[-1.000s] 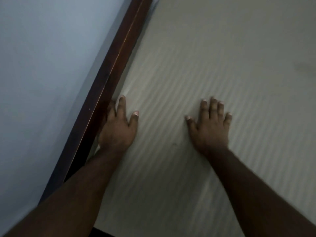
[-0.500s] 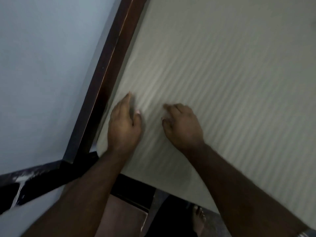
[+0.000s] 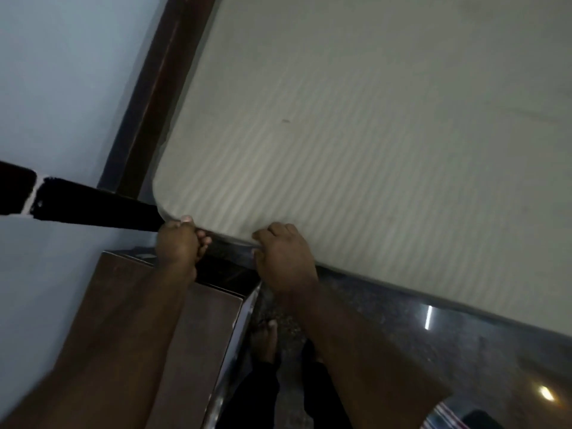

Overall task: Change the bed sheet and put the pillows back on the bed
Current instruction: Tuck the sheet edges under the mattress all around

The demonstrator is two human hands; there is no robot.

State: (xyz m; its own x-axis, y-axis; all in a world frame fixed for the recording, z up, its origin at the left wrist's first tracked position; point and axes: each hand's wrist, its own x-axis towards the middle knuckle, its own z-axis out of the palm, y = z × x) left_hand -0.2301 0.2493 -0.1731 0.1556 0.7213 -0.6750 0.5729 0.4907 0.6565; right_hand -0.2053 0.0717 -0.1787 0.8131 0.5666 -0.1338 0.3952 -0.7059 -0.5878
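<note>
— Cream, faintly ribbed: sheet (image 3: pixel 356 156) stretched flat over mattress, filling upper right of view. Rounded corner at lower left.

— And the hands?

— Both at near edge, close to that corner. Left hand (image 3: pixel 179 243) right at the corner, fingers curled round the sheet's edge, thumb on top, fingertips tucked below. Gripping it.

— Right one?

— Right hand (image 3: pixel 283 258) just beside, further along the same edge. Knuckles up on the sheet, fingers bent over the rim, thumb pressed at the side. Also gripping the edge, by the look of it. Blurred a little, though.

— Touching each other?

— No. Short gap between, dark strip of bed frame showing there.

— Anything on the far side?

— Dark brown wooden headboard (image 3: pixel 154 97) running up along the mattress's left side, pale blue wall (image 3: pixel 62 72) behind. Black band (image 3: pixel 93 205) crossing the wall low down, ending near the left hand.

— Below the hands?

— Brown cabinet (image 3: pixel 192 335) under the left forearm, standing against the wall, just beside the bed. Dark speckled floor (image 3: pixel 433 320) to the right, glossy, with bright reflections. Bare foot (image 3: pixel 264 339) on that floor between cabinet and right forearm, dark trouser leg beneath.

— Pillows?

— None in view.

— Anything else?

— Striped cloth (image 3: pixel 445 419) at the bottom edge, right of the right forearm. Too cut off to say more.
</note>
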